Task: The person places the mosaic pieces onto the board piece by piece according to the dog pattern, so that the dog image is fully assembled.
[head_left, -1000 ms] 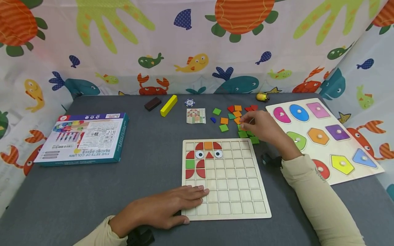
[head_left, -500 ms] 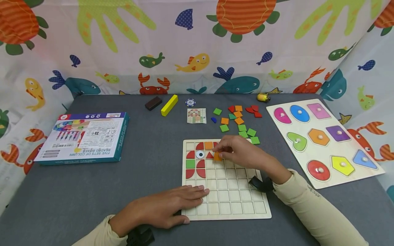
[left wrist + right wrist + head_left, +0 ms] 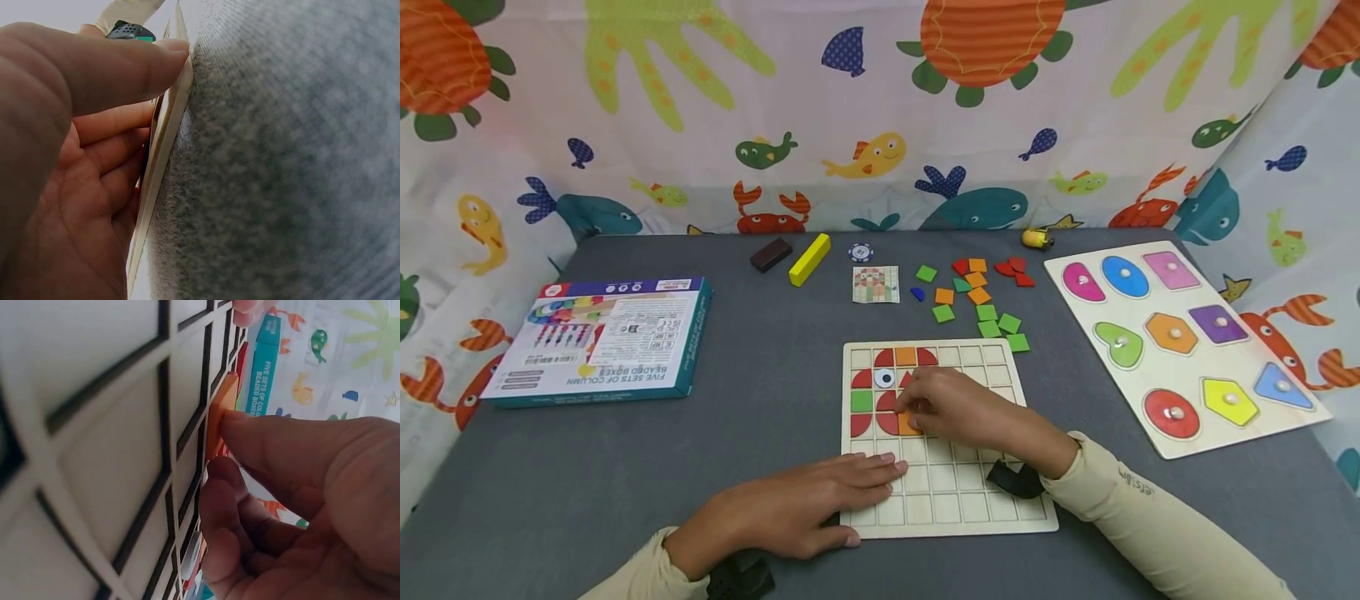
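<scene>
The pale wooden grid board (image 3: 985, 500) lies in front of me. Red curved tiles (image 3: 887, 423), a green square, an orange square and a round eye tile (image 3: 884, 378) fill cells at its upper left. My right hand (image 3: 977, 408) pinches an orange square tile (image 3: 222, 415) over a cell beside the lower red curved tile; in the right wrist view the thumb is on its face and it tilts close against the grid. My left hand (image 3: 805, 504) rests with straight fingers on the board's lower left corner, its thumb along the edge (image 3: 165, 134).
Beyond the board lie loose green tiles (image 3: 1011, 323), orange ones (image 3: 976, 280) and red ones (image 3: 1024, 281), near a small pattern card (image 3: 876, 284). A shape puzzle board (image 3: 1172, 375) is at right, a box (image 3: 602, 342) at left. Yellow (image 3: 810, 260) and dark (image 3: 771, 255) blocks lie at the back.
My right hand has come from the loose tiles to the board with an orange square tile, then moved down and left over the grid. The left hand has stayed in place.
</scene>
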### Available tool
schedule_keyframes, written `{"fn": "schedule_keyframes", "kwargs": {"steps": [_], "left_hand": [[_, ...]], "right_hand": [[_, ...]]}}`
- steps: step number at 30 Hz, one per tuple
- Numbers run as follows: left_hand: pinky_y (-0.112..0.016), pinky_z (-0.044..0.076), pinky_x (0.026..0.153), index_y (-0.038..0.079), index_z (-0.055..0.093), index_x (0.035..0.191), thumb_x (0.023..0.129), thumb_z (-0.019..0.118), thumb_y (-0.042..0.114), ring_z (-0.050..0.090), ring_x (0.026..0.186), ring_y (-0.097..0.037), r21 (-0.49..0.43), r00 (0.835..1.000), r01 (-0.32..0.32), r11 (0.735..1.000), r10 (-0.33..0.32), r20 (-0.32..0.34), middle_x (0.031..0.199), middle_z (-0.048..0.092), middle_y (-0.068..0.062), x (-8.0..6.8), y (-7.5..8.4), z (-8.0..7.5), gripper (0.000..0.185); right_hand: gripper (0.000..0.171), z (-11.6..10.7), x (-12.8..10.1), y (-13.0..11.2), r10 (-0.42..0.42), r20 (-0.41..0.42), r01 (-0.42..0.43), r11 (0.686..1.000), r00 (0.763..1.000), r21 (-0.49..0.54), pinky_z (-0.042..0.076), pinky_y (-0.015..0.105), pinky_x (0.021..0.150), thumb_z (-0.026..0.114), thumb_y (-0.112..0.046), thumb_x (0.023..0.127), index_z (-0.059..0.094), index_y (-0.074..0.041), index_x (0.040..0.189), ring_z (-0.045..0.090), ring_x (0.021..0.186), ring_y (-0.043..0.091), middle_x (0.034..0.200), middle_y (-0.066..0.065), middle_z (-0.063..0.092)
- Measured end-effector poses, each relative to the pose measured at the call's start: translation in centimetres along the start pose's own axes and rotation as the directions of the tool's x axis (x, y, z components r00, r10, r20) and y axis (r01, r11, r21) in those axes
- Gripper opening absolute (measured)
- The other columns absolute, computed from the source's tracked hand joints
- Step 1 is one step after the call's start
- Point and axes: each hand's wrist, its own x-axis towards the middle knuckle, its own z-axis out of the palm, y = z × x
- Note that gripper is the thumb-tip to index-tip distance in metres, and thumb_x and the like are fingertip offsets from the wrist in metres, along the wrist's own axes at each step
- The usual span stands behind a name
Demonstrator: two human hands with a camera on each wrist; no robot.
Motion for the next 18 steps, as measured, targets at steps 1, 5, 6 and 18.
{"fn": "schedule_keyframes", "kwargs": {"steps": [1,5,6,18], "left_hand": [[-0.039,0.024,0.115,0.009,0.031,0.152,0.097,0.062,0.018,0.017,0.146,-0.017,0.001,1.000,0.001,1.000,-0.001,0.002,0.160,0.020,0.001,0.0,0.0,0.0,0.064],[-0.039,0.023,0.115,0.010,0.030,0.153,0.097,0.062,0.018,0.016,0.146,-0.016,-0.007,1.000,0.004,1.000,-0.004,0.006,0.160,0.019,0.001,0.0,-0.1,0.1,0.064],[-0.039,0.023,0.115,0.010,0.030,0.153,0.097,0.062,0.018,0.016,0.146,-0.016,-0.009,1.000,0.004,1.000,-0.004,0.006,0.160,0.019,0.001,0.0,-0.1,0.1,0.064],[-0.038,0.022,0.116,0.010,0.030,0.153,0.098,0.061,0.018,0.015,0.146,-0.016,-0.014,1.000,0.005,1.000,-0.005,0.003,0.160,0.019,0.002,0.0,-0.1,0.2,0.064]], "right_hand": [[0.013,0.0,0.0,-0.1,0.006,0.002,-0.006,1.000,1.000,-0.016,0.051,0.028,0.075,0.073,-0.001,0.085,0.076,-0.006,0.096,0.056,0.082,0.010,0.089,-0.004,0.063],[0.010,-0.2,-0.1,-0.4,0.015,0.012,-0.015,0.998,1.000,-0.066,0.050,0.029,0.072,0.074,-0.002,0.084,0.076,-0.007,0.092,0.055,0.079,0.010,0.085,-0.005,0.061],[0.010,-0.2,-0.1,-0.4,0.011,0.015,-0.010,0.997,1.000,-0.075,0.050,0.028,0.071,0.074,-0.001,0.083,0.075,-0.007,0.092,0.054,0.077,0.010,0.084,-0.005,0.061],[0.011,-1.4,-0.4,0.8,0.072,-0.032,-0.072,0.997,0.997,-0.018,0.051,0.031,0.075,0.072,-0.007,0.088,0.075,-0.009,0.099,0.057,0.083,0.010,0.092,-0.005,0.065]]}}
